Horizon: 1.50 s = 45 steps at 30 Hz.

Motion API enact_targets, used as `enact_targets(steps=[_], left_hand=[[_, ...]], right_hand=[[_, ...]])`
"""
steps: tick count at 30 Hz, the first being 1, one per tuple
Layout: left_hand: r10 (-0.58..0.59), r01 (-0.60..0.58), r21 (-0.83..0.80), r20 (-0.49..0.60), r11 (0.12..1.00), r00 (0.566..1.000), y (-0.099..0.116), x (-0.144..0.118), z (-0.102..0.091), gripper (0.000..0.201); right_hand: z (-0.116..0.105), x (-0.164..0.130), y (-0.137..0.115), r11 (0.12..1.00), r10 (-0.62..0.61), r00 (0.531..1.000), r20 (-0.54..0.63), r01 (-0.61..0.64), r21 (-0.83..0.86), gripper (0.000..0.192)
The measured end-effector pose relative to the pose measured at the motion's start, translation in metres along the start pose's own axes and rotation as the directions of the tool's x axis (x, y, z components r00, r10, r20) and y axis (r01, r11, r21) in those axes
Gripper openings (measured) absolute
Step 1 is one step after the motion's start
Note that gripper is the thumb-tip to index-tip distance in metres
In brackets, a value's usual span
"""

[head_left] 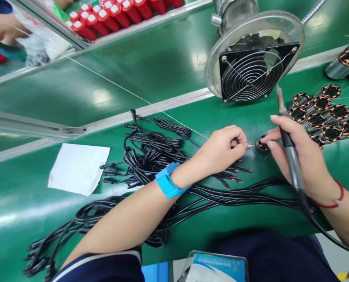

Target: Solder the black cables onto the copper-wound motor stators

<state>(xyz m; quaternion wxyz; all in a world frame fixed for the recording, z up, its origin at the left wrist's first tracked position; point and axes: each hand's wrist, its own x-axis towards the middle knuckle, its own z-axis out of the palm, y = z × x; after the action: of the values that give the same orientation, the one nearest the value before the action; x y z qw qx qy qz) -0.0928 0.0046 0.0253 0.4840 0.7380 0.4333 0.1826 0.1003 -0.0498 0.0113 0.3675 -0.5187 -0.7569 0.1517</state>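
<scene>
Inspecting the green bench (74, 219), we find the left hand (225, 145) curled, thumb and fingertips brought together, apparently on a cable end whose bare wire ends (250, 146) show just beyond them. The right hand (294, 150) is partly closed around a soldering iron (291, 156), tip upward; we judge it is carried this way to keep the tip off the work while thumb and finger reach the small stator (261, 144). That stator lies between the two hands, near the wire ends.

We note a grilled fan (250, 76) above this spot, presumably to draw off fumes. The other stators (321, 103) stand grouped beyond the right hand, and black cables (151, 152) lie on the left hand's side, likely so each hand has its stock near.

We cannot confirm the left grip, since the knuckles hide the contact. A thin white cord (139, 98) passes out of sight behind that hand. Marks on the paper (78, 168) are illegible. Another person's hand (7, 29) is blurred at the upper left.
</scene>
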Motion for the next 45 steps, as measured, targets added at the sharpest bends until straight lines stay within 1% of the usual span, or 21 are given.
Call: enact_targets(steps=[2, 5, 6, 8, 11, 14, 17, 23, 32, 36, 39, 42, 43, 45], left_hand=[[0.015, -0.015, 0.012, 0.004, 1.000, 1.000, 0.001, 0.000, 0.000, 0.010], [0.026, -0.027, 0.036, 0.015, 0.999, 1.000, 0.003, -0.001, 0.000, 0.012], [0.031, -0.031, 0.043, 0.015, 0.999, 0.999, 0.003, -0.001, 0.000, 0.012], [0.038, -0.039, 0.052, 0.016, 0.998, 0.999, 0.003, -0.001, 0.001, 0.013], [0.021, -0.022, 0.055, 0.010, 0.998, 1.000, 0.002, 0.000, 0.001, 0.013], [-0.013, 0.013, 0.055, 0.003, 0.998, 1.000, 0.002, -0.001, 0.002, 0.014], [-0.016, 0.016, 0.041, -0.004, 0.999, 1.000, 0.002, -0.001, 0.002, 0.013], [0.012, -0.012, 0.025, -0.011, 1.000, 1.000, 0.000, -0.001, 0.001, 0.013], [0.043, -0.043, -0.007, -0.030, 0.999, 0.999, -0.005, 0.000, 0.003, 0.013], [0.047, -0.047, 0.001, -0.033, 0.999, 0.998, -0.004, 0.001, 0.003, 0.014], [0.052, -0.052, 0.006, -0.031, 0.999, 0.998, -0.004, 0.001, 0.003, 0.013], [0.055, -0.055, 0.011, -0.031, 0.998, 0.998, -0.004, 0.001, 0.003, 0.013], [0.056, -0.056, 0.012, -0.033, 0.998, 0.998, -0.005, 0.001, 0.003, 0.014], [0.056, -0.056, 0.015, -0.036, 0.998, 0.998, -0.005, 0.001, 0.004, 0.014]], right_hand=[[-0.012, -0.004, -0.007, 1.000, -0.014, 1.000, 0.023, 0.014, -0.016, 0.047], [-0.022, -0.016, -0.016, 1.000, -0.018, 0.996, -0.091, 0.016, -0.023, 0.036], [-0.022, -0.022, -0.017, 1.000, -0.013, 0.990, -0.141, 0.013, 0.004, 0.034], [-0.020, -0.033, -0.018, 0.996, -0.040, 0.978, -0.206, 0.055, 0.065, 0.039], [-0.014, -0.043, -0.013, 0.977, -0.072, 0.967, -0.244, 0.118, 0.178, 0.043], [-0.011, -0.044, -0.009, 0.948, -0.091, 0.958, -0.272, 0.167, 0.270, 0.044], [-0.009, -0.043, -0.007, 0.944, -0.107, 0.956, -0.272, 0.183, 0.273, 0.044], [-0.006, -0.043, -0.009, 0.952, -0.126, 0.958, -0.256, 0.190, 0.240, 0.037], [-0.006, -0.044, -0.009, 0.949, -0.110, 0.962, -0.251, 0.177, 0.260, 0.037], [-0.007, -0.043, -0.010, 0.951, -0.074, 0.971, -0.227, 0.138, 0.277, 0.033], [-0.008, -0.043, -0.009, 0.952, -0.085, 0.968, -0.235, 0.149, 0.268, 0.036], [-0.008, -0.044, -0.005, 0.963, -0.112, 0.955, -0.273, 0.172, 0.205, 0.042], [-0.008, -0.045, -0.004, 0.972, -0.120, 0.951, -0.285, 0.170, 0.160, 0.043], [-0.008, -0.047, -0.005, 0.992, -0.112, 0.954, -0.278, 0.126, 0.032, 0.050]])
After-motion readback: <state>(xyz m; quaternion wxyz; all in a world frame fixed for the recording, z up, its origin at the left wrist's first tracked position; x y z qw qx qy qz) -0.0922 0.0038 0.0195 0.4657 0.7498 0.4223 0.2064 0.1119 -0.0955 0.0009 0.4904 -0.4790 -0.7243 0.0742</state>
